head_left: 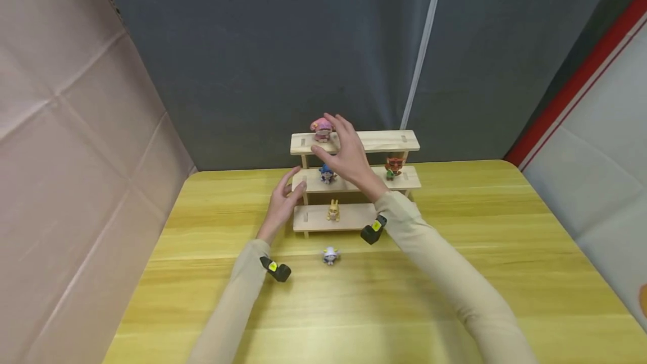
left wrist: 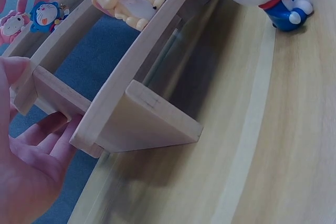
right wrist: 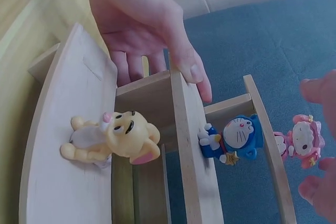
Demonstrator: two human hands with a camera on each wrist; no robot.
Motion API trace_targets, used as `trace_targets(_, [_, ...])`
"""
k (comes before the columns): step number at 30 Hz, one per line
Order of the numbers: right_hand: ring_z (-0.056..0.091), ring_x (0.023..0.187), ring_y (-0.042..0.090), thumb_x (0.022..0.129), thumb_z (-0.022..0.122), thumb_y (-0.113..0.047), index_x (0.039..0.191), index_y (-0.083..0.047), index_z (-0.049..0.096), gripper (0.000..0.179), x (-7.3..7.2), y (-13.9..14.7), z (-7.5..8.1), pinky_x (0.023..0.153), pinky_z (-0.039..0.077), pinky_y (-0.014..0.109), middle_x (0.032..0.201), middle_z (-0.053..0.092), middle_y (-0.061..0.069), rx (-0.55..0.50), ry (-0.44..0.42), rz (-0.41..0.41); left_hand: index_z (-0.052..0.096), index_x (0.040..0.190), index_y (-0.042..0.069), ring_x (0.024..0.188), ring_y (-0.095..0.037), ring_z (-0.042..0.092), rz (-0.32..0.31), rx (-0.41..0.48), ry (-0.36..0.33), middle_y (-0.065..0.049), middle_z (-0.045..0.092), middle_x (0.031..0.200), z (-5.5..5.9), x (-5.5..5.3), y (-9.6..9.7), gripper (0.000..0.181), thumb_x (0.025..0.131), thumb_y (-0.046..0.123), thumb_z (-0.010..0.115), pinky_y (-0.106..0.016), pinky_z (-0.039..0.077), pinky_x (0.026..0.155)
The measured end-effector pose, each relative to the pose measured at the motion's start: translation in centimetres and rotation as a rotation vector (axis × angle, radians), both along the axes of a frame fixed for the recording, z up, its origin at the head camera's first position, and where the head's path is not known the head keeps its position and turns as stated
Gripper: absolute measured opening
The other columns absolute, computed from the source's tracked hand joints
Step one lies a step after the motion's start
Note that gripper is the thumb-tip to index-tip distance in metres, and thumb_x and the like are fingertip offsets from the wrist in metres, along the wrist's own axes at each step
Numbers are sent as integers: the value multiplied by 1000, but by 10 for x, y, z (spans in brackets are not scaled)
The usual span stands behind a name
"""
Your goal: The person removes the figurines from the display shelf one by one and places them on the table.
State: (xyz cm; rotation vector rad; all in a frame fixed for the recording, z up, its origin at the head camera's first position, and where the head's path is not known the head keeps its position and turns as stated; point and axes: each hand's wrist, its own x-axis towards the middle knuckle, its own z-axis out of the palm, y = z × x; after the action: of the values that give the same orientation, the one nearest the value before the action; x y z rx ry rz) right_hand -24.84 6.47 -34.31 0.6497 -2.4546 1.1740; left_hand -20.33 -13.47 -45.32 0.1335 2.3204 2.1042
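We see the right hand (head_left: 350,155) with its fingers released and spread around a pink-hooded, white-faced figurine (head_left: 322,128), just apart from it, on the far tier's left side of a pale three-tier wooden shelf (head_left: 376,140). The left hand (head_left: 279,205) grasps the shelf's left end. A blue-and-white cat figurine (right wrist: 240,136) resembling Doraemon sits on the middle tier, a pale-yellow rabbit figurine (right wrist: 126,136) on the near one. We cannot read the yellow labels (head_left: 376,225) on the black wrist cameras (head_left: 371,234).
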Motion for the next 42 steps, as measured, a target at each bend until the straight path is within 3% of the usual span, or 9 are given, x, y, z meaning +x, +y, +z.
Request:
trace_targets(7, [34,149,35,91,75,-28,152,-11,46,70,-3,-5,0,122,30,54,159,36,24,10,-16,-6,41,156,20,119,-36,63,8,18,10,-28,64,130,-2,1,0,56,104,27,60,-51,56,99])
trace_targets(16, [38,146,33,92,71,-17,146,-8,52,58,-9,-8,-2,121,34,51,151,46,22,-22,-3,-30,38,158,18,119,-34,61,-10,42,-28,-30,60,134,-1,-1,-1,58,104,21,59,-56,52,103])
trace_targets(21, [49,133,30,95,70,-13,136,-7,57,44,-12,-12,-3,114,41,47,137,58,15,-67,22,-38,36,158,15,116,-32,63,-7,26,-35,-30,61,133,-1,-2,-5,59,104,19,59,-52,55,100])
trace_targets(28, [57,117,29,96,70,-14,123,-5,60,30,-15,-16,-3,101,48,46,122,64,14,-85,53,-76,40,157,21,121,-37,61,17,20,-11,-28,61,134,0,1,-5,56,104,26,59,-49,55,101])
trace_targets(35, [57,116,30,95,72,-15,119,-5,61,29,-18,-16,-3,100,48,47,120,65,15,-82,60,-77,42,156,22,121,-37,62,23,9,-7,-25,61,135,-2,3,-3,55,104,27,60,-48,57,98])
trace_targets(42, [58,115,29,97,70,-16,122,-5,60,28,-21,-16,-6,98,50,46,120,64,15,-79,70,-57,40,156,20,125,-47,57,1,31,5,-31,58,136,-5,4,-4,56,104,28,59,-56,53,101])
